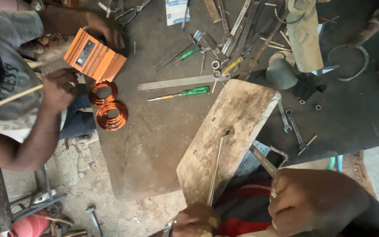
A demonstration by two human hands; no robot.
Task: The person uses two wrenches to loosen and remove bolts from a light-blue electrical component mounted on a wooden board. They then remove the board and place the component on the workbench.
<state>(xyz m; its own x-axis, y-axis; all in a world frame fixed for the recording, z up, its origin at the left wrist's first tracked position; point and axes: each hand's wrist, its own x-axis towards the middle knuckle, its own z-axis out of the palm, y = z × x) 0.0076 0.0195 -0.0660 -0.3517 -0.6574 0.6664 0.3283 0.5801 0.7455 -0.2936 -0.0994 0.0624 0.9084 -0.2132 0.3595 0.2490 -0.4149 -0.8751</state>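
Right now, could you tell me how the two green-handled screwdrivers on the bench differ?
The lower screwdriver lies alone below the steel ruler, nearly level, handle pointing right. The upper screwdriver lies above the ruler, steeply tilted among other tools. Both have green handles, and no hand touches either.

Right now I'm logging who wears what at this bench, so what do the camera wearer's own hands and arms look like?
Both hands are bare, with no gloves. The right hand wears a ring on one finger. The left hand has a metal band, a watch or bracelet, at the wrist. No sleeve shows on either arm in the head view; a red garment with pale stripes lies beneath them.
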